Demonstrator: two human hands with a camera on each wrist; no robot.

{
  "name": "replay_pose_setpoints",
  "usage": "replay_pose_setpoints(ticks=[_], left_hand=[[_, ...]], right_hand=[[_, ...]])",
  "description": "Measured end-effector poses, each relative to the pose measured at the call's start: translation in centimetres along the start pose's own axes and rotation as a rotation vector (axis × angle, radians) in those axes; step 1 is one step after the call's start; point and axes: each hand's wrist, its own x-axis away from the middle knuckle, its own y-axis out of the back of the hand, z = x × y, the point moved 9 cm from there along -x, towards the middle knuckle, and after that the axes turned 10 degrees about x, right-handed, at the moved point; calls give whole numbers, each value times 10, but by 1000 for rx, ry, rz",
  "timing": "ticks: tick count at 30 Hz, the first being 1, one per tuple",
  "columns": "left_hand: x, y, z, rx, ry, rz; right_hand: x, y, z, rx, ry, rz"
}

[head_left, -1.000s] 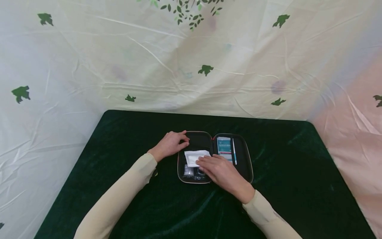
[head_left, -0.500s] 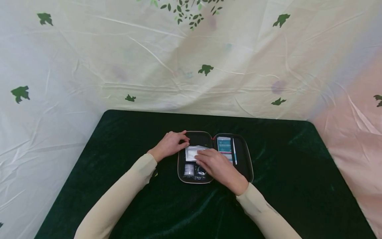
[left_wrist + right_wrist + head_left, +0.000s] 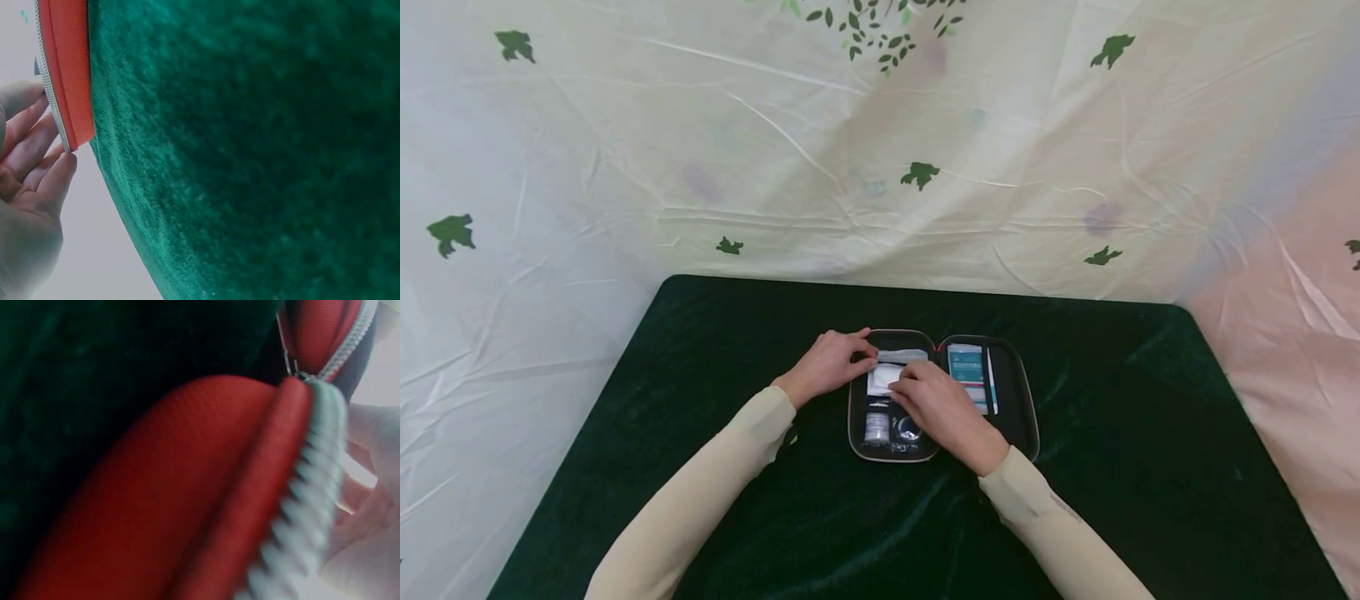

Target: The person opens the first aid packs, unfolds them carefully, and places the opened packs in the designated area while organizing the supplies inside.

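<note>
An unfolded zip case (image 3: 1018, 383), black inside, lies on the green table; the wrist views show its red outside and pale zipper teeth. My left hand (image 3: 826, 363) rests its fingers on the far left corner of the case, fairly straight in the left wrist view. With my right hand (image 3: 951, 408) I pinch a small white packet (image 3: 883, 380) over the left half, the fingers partly covering it. A pale strip-like packet (image 3: 901, 356) lies behind it. Nearer me sit a clear-wrapped whitish roll (image 3: 876, 427) and a dark round item (image 3: 908, 429).
The right half of the case holds a blue-and-white packet (image 3: 966, 373) and a thin white stick (image 3: 992, 379) behind a dark strap. Dark green velvet cloth (image 3: 760, 517) covers the table. A pale curtain (image 3: 820, 150) with leaf prints hangs behind it.
My right hand has moved away from me and slightly left with the white packet, uncovering the roll and the round item. A pale strip now shows behind it. The left hand has stayed put.
</note>
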Motion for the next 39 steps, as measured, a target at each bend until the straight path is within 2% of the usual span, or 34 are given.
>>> replay_pose_setpoints(ticks=[12,28,35,39], left_hand=[[2,0,-1,-2,4,7],[3,-1,0,4,-11,27],[4,-1,-2,-7,-14,40],[4,-3,-4,-30,-44,52]], right_hand=[[-9,-9,-5,-9,-47,15],[-18,-17,-10,-89,-146,50],[-17,-18,-11,-120,-154,70],[-15,-20,-10,-127,-144,102]])
